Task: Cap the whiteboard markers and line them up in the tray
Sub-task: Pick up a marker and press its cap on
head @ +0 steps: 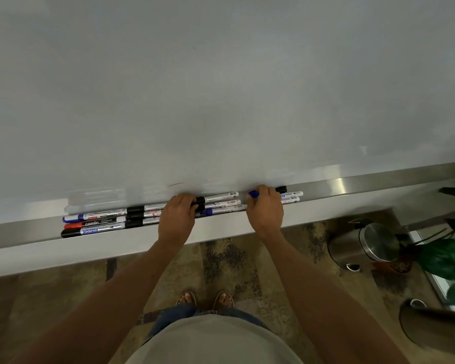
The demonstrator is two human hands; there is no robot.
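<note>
Several capped whiteboard markers lie end to end in rows in the metal tray (352,183) under the whiteboard. At the left end sit a blue-capped marker (90,217), a red-capped marker (95,223) and a black-capped marker (90,231). My left hand (176,218) rests palm down on the middle group of markers (221,202), fingers curled over their black caps. My right hand (265,208) covers the right group of markers (292,197); a blue cap (253,193) pokes out at its fingertips and a black cap (281,189) shows behind it.
The whiteboard (221,88) fills the upper view. Below the tray's white ledge (116,248) is patterned floor with my sandalled feet. A steel pedal bin (365,243) stands at the right, a potted plant (447,256) beyond it, another round bin (428,327) at the lower right.
</note>
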